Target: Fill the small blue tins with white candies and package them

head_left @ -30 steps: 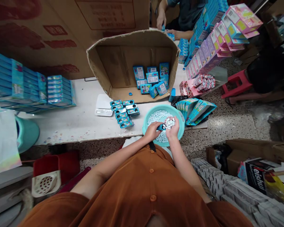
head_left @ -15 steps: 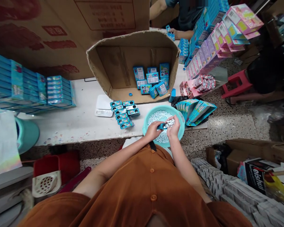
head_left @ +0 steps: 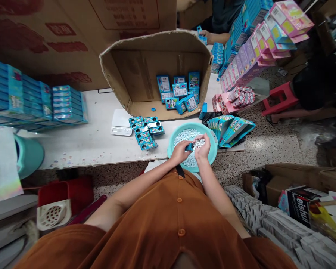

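Observation:
A turquoise basin (head_left: 171,139) with many small white candies lies at the table's front edge. Above it my left hand (head_left: 180,152) grips a small blue box (head_left: 189,147), tilted toward my other hand. Cupped around a heap of white candies (head_left: 199,143), my right hand (head_left: 204,148) touches or nearly touches the box's opening. Left of the basin, several small blue boxes (head_left: 146,139) stand in two rows with round dark openings on top. Behind them, a cardboard carton (head_left: 140,74) on its side holds several blue boxes (head_left: 180,89).
A white scale (head_left: 121,129) lies left of the small boxes. Stacked blue packs (head_left: 68,104) line the table's left. Blue folded cartons (head_left: 235,129) lie right of the basin, with pink boxes (head_left: 240,67) behind. Another person's hand (head_left: 208,36) holds a blue box at the back.
The view has shifted slightly. Both hands keep their hold over the basin, with the right hand a little closer to the small box. The other person's hand at the back has moved slightly.

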### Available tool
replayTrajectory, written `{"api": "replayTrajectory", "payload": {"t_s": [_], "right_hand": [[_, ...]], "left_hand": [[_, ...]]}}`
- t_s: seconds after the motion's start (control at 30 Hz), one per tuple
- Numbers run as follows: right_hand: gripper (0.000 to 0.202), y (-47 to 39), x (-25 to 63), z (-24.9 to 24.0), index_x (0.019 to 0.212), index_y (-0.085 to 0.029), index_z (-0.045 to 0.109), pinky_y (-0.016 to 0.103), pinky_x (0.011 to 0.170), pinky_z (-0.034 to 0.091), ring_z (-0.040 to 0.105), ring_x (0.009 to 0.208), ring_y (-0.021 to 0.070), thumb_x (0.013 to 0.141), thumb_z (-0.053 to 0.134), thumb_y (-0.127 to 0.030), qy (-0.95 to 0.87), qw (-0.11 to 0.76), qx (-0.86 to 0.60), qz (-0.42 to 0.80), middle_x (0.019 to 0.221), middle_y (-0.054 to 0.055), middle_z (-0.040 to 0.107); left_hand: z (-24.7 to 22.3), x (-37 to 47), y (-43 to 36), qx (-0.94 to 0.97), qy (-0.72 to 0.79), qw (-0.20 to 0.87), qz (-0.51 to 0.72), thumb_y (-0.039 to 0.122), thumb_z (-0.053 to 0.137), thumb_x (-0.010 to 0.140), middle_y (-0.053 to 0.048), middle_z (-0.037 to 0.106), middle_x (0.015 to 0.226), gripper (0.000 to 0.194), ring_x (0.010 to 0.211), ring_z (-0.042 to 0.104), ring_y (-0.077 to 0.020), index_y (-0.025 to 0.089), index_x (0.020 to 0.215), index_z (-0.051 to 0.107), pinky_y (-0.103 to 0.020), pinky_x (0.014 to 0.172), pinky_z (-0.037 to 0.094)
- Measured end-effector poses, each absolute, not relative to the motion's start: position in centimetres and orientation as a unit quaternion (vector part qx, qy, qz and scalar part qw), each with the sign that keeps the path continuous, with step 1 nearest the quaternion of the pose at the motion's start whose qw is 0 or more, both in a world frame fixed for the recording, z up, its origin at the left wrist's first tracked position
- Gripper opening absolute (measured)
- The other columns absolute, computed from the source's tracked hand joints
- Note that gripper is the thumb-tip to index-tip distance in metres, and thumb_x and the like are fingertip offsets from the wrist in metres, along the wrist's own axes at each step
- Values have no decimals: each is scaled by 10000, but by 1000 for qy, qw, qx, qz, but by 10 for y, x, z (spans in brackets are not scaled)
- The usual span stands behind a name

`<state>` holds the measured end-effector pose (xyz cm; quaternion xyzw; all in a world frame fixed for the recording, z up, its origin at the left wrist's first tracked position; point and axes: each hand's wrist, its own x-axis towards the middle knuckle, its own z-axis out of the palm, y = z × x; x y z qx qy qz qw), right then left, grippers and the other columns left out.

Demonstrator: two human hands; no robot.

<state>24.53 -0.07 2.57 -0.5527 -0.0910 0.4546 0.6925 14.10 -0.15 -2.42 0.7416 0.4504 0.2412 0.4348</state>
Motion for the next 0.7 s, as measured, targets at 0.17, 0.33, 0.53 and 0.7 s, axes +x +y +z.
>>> {"api": "replayTrajectory", "payload": {"t_s": [0.17, 0.33, 0.53, 0.7], "right_hand": [[349, -2, 248, 27, 569, -201, 500, 232, 553, 447, 513, 539, 93, 810, 496, -453, -77, 703, -534, 463, 572, -31, 500], [345, -7, 249, 26, 570, -200, 521, 241, 579, 466, 538, 558, 99, 807, 501, -450, -103, 694, -551, 453, 590, -25, 532], [352, -12, 247, 26, 582, -189, 574, 258, 620, 481, 579, 588, 117, 819, 480, -432, -142, 690, -558, 439, 592, -9, 585], [434, -14, 243, 30, 651, -183, 605, 273, 639, 489, 596, 615, 130, 840, 422, -529, -151, 684, -561, 441, 644, 20, 618]], "left_hand": [[-25, 142, -4, 731, 448, 454, 243, 136, 655, 702, -34, 658, 1110, 450, 1039, 588, -199, 218, 1142, 606, -342, 927, 456], [-20, 143, -5, 727, 450, 460, 239, 108, 648, 694, -39, 668, 1097, 456, 1032, 595, -208, 217, 1135, 612, -358, 930, 457], [-19, 141, -7, 740, 435, 447, 253, 131, 647, 715, -49, 653, 1136, 451, 1066, 583, -207, 208, 1157, 602, -345, 948, 447], [-19, 141, -8, 730, 442, 455, 253, 156, 660, 714, -41, 654, 1137, 448, 1060, 588, -209, 224, 1153, 602, -352, 934, 456]]}}
